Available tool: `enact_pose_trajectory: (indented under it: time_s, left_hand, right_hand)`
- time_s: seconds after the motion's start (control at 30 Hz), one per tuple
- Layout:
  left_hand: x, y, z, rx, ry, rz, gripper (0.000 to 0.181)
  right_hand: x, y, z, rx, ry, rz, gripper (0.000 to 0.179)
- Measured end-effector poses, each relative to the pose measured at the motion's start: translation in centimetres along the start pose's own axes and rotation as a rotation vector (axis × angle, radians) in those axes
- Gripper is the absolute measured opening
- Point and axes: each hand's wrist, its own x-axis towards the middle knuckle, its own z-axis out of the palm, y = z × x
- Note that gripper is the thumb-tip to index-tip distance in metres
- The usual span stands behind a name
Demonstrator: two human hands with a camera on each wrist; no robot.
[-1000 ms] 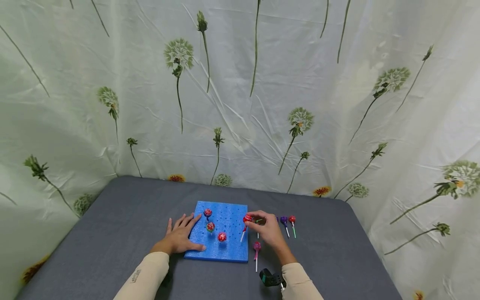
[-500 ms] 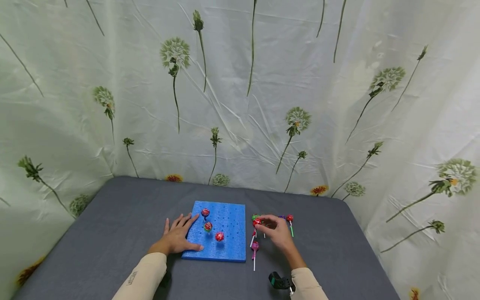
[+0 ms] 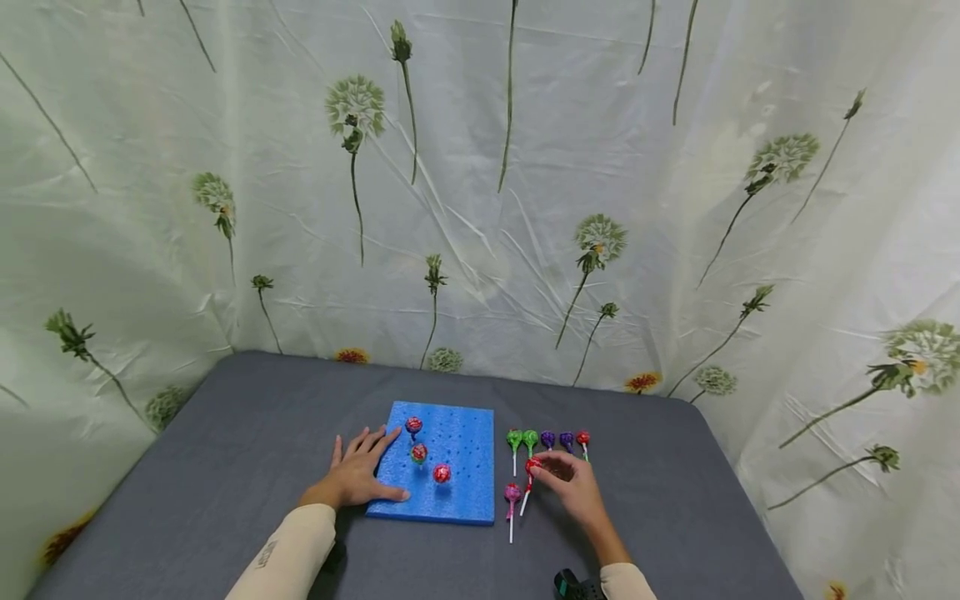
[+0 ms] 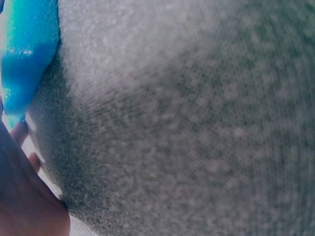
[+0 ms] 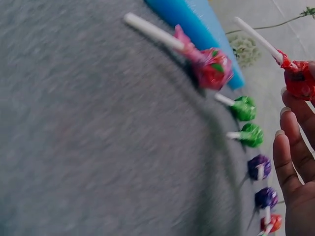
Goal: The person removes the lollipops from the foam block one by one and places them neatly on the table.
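A blue foam board (image 3: 468, 500) with rows of small holes lies on the table; three lollipops, one of them a red lollipop (image 3: 442, 473), stand upright in it. My left hand (image 3: 356, 479) rests with spread fingers on the board's left edge. Right of the board, my right hand (image 3: 576, 492) pinches a red-wrapped lollipop (image 5: 299, 81) by its candy head, the white stick pointing down toward the table in the head view. Just left of it lies a pink lollipop (image 3: 512, 493). Whether the held stick touches the table I cannot tell.
Behind the right hand lie a row of lollipops: two green, including a green lollipop (image 3: 513, 437), two purple, including a purple lollipop (image 3: 566, 439), and a red lollipop (image 3: 583, 438). The grey table (image 3: 285, 417) ends at a flower-printed curtain (image 3: 465, 208).
My right hand has moved right and nearer to me with the red lollipop, from over the board's right edge to beside the pink lollipop. The left hand has stayed on the board.
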Motion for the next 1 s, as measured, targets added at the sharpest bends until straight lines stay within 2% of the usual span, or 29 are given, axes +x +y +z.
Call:
enact_pose_trajectory:
  time_s: [0.07,0.23,0.43,0.63,0.77,1.0]
  left_hand:
    - [0.1,0.0,0.0,-0.002,-0.002,-0.001,0.112]
    - [0.2,0.2,0.1,-0.008,0.009,0.009,0.112]
    - [0.3,0.0,0.3,-0.010,0.013,0.005,0.113]
    - [0.3,-0.2,0.3,-0.007,0.014,0.001,0.113]
    - [0.3,-0.2,0.1,-0.001,0.009,-0.002,0.113]
    - [0.2,-0.1,0.3,-0.004,0.010,0.006,0.115]
  right_hand:
    - [0.0,1.4,-0.1,-0.011,0.009,0.029,0.017]
    - [-0.6,2.2,-0.4,-0.019,0.009,0.057,0.017]
    - [-1.1,3.2,-0.4,-0.007,-0.037,0.084,0.021]
    - [-1.1,3.8,-0.1,-0.034,-0.052,0.074,0.019]
    - [-1.2,4.0,0.0,-0.097,-0.059,0.056,0.016]
    - [-1.3,4.2,-0.1,-0.158,-0.090,-0.017,0.016]
